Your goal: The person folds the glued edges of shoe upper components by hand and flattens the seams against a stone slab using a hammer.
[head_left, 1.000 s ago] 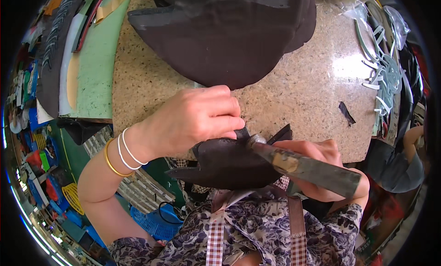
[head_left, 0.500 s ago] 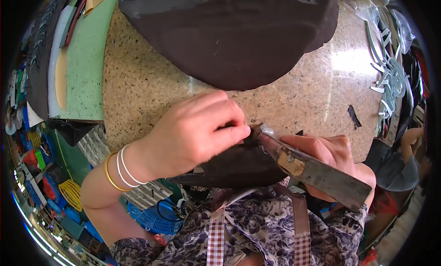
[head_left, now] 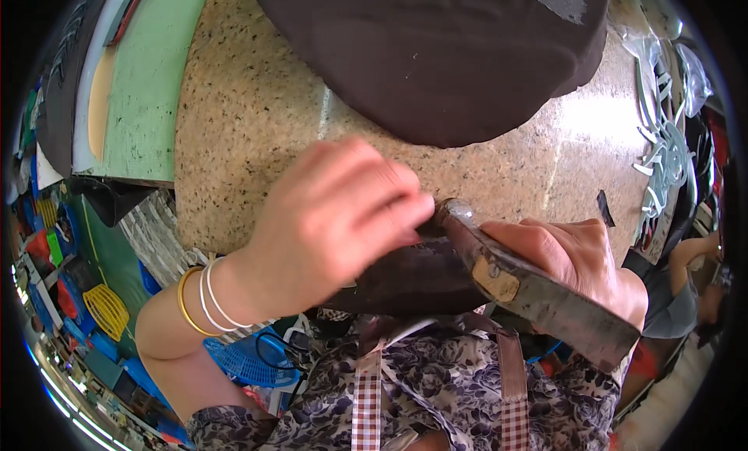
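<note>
My right hand [head_left: 573, 256] is wrapped round a hammer, whose long steel head [head_left: 557, 314] lies slanted across my fingers; a wooden plug shows in the metal. The head's narrow end reaches the edge of a dark brown sheet piece [head_left: 413, 283] at the table's near edge. Close to that same end, my left hand [head_left: 331, 209] is closed in a pinch, blurred by motion. Whatever is between its fingertips is hidden. Bracelets circle the left wrist. A large dark brown sheet [head_left: 452, 77] lies farther off on the speckled stone table [head_left: 234, 139].
To the left is a green board [head_left: 148, 100]. Pale grey-green strips [head_left: 666, 162] are heaped at the right edge, with a dark scrap [head_left: 605, 208] nearby. Blue [head_left: 253, 357] and yellow baskets [head_left: 106, 311] stand below. Another person's arm [head_left: 689, 260] shows at far right.
The view has shifted a little, so the large sheet appears farther right. My left hand has turned slightly at the brown piece's edge. The right hand keeps its hold on the hammer.
</note>
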The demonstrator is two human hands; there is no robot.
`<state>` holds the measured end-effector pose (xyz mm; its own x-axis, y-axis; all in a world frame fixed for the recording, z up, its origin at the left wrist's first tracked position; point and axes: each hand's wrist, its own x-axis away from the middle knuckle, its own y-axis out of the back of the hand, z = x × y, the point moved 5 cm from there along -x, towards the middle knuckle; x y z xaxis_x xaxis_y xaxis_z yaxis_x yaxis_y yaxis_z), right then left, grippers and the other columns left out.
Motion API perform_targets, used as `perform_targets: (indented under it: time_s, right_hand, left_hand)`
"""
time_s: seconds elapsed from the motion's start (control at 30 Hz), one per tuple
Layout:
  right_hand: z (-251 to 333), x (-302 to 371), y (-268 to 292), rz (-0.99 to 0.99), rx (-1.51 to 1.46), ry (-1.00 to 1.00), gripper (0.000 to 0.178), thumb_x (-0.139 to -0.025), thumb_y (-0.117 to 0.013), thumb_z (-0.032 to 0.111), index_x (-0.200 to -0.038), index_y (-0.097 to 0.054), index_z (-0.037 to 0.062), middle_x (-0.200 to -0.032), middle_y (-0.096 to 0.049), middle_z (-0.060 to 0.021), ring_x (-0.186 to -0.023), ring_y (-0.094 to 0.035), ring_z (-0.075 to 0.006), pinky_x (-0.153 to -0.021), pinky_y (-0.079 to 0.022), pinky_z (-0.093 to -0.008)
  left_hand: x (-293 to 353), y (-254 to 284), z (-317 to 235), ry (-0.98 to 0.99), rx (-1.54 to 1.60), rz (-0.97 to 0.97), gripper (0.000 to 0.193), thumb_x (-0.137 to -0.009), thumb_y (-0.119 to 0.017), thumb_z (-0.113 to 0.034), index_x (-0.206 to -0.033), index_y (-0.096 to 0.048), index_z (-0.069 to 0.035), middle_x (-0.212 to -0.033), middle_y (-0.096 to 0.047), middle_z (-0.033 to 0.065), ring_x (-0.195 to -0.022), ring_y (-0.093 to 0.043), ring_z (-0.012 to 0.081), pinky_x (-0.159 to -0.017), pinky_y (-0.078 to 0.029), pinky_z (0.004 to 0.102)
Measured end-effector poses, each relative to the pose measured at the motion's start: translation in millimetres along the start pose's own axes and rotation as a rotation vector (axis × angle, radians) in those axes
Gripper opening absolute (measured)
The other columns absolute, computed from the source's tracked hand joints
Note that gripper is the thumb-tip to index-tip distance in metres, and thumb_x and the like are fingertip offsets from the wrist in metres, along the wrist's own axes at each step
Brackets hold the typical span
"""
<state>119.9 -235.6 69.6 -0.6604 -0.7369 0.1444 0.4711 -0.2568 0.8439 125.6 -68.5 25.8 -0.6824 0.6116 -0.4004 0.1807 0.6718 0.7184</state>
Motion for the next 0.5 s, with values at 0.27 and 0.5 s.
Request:
perform_targets:
  time_s: [0.27, 0.5]
  right_hand:
    - [-6, -8, 3, 0.074, -0.182, 0.119, 0.052, -0.073, -0.067, 0.024, -0.110, -0.048, -0.0072, -0.076, -0.059, -0.0113, -0.062, -0.065, -0.0248, -0.048, -0.052, -0.0331]
    - [5, -24, 10, 0.037, -0.073, 0.031, 0.032, -0.071, -0.068, 0.010, -0.101, -0.060, 0.0017, -0.076, -0.066, -0.0107, -0.059, -0.065, -0.0273, -0.053, -0.052, -0.0351]
  left_hand:
    - [10, -4, -11, 0.121, -0.019, -0.089, 0.024, -0.061, -0.077, -0.007, -0.083, -0.068, -0.004, -0.079, -0.060, 0.0021, -0.066, -0.052, 0.0193, -0.058, -0.040, 0.0312]
    - [25, 4, -11, 0.235, -0.008, -0.096, 0.024, -0.064, -0.074, -0.006, -0.087, -0.069, -0.004, -0.081, -0.060, 0.0026, -0.069, -0.052, 0.0199, -0.059, -0.042, 0.0303]
